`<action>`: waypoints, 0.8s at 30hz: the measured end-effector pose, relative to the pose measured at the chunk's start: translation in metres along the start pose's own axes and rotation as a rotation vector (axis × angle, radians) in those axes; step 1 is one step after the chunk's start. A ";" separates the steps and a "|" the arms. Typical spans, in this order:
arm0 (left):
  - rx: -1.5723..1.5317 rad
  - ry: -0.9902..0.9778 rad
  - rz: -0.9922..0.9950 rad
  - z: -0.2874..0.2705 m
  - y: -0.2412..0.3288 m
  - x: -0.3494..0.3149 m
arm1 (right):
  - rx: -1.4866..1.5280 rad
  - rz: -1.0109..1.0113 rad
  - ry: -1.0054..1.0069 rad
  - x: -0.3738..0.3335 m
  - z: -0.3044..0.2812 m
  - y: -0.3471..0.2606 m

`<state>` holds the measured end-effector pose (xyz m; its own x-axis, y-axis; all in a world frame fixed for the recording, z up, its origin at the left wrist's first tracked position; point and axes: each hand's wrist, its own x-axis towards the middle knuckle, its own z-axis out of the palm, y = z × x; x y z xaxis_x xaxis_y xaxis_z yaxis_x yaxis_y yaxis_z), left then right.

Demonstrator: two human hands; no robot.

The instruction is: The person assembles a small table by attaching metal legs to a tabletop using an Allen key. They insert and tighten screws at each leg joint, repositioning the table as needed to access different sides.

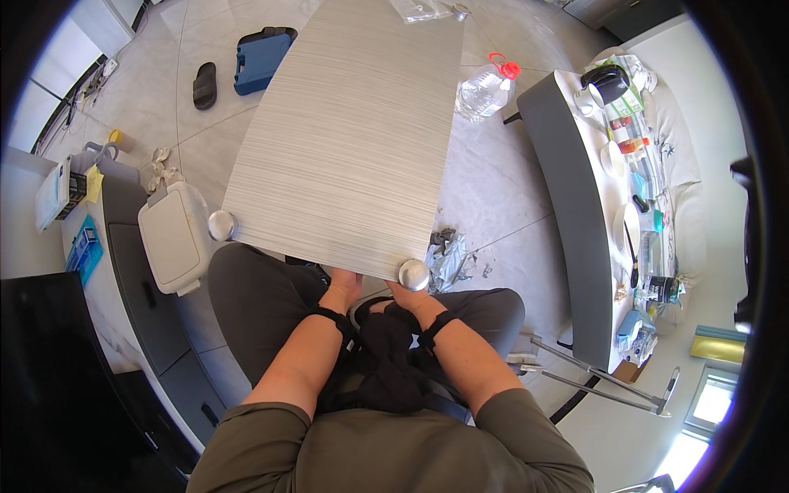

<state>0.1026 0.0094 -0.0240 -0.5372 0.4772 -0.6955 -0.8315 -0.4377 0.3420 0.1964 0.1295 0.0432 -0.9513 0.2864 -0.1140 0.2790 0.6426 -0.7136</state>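
Grey wood-grain panel noted in front of the seated person, its near edge set by the bent legs; what bears it cannot be told. A round metal cap is seen at each near corner: near left cap, near right cap.

Left hand partly hidden under the near edge; whether it is closed or spread cannot be told. Right hand placed just beside the near right cap and partly covered by it; fingers hidden, grip likewise not to be told.

Step in hand, as judged: work at or beneath the near edge, both hands engaged. Next move judged to call for even support from below and care around the cap. Crumpled silver wrapping noted on the floor, near that corner.
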 end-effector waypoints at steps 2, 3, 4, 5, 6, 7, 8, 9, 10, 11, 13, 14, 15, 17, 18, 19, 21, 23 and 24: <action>0.020 -0.011 0.000 0.000 0.001 0.000 | 0.041 0.016 -0.040 0.001 -0.007 -0.005; 0.031 0.009 -0.016 0.000 0.001 0.000 | 0.047 0.055 -0.067 0.002 -0.010 -0.008; 0.032 -0.025 -0.007 0.001 0.002 0.000 | 0.052 0.072 -0.081 0.004 -0.012 -0.011; 0.035 -0.037 -0.013 0.001 0.003 0.000 | 0.029 0.132 -0.120 0.004 -0.014 -0.013; 0.033 -0.018 -0.022 0.002 0.003 0.000 | 0.109 0.110 -0.098 0.004 -0.016 -0.016; 0.055 -0.039 -0.002 0.002 0.003 0.000 | 0.161 0.130 -0.099 0.004 -0.018 -0.019; 0.074 -0.028 0.012 0.003 0.003 0.000 | 0.194 0.173 -0.103 0.004 -0.019 -0.022; 0.093 -0.017 0.025 0.003 0.002 0.000 | 0.237 0.176 -0.107 0.002 -0.021 -0.025; 0.095 -0.018 0.021 0.003 0.002 0.000 | 0.261 0.200 -0.116 0.001 -0.022 -0.028; 0.097 -0.020 0.017 0.003 0.001 0.000 | 0.284 0.224 -0.124 0.000 -0.023 -0.030; 0.090 -0.019 0.014 0.002 0.000 0.001 | 0.296 0.215 -0.177 0.001 -0.026 -0.030; 0.080 -0.018 0.017 0.002 -0.001 0.001 | 0.307 0.219 -0.186 0.001 -0.027 -0.031; 0.074 0.004 0.013 0.001 -0.001 0.002 | 0.319 0.224 -0.194 0.002 -0.027 -0.031; 0.087 -0.010 0.028 0.000 -0.001 0.004 | 0.336 0.249 -0.200 0.003 -0.027 -0.031; 0.096 -0.007 0.032 -0.001 0.000 0.005 | 0.365 0.263 -0.186 0.002 -0.026 -0.031; 0.083 -0.050 0.031 -0.001 0.001 0.006 | 0.378 0.296 -0.176 0.002 -0.024 -0.031; 0.056 -0.133 0.024 -0.002 0.002 0.006 | 0.464 0.370 -0.172 0.000 -0.021 -0.030; 0.031 -0.105 0.026 -0.003 0.002 0.006 | 0.510 0.413 -0.193 -0.002 -0.018 -0.023; 0.015 -0.091 0.034 -0.004 0.001 0.006 | 0.549 0.417 -0.183 -0.005 -0.014 -0.018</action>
<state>0.0989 0.0088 -0.0297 -0.5748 0.5296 -0.6238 -0.8145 -0.4435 0.3740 0.1977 0.1264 0.0665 -0.8000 0.2754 -0.5331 0.5638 0.0409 -0.8249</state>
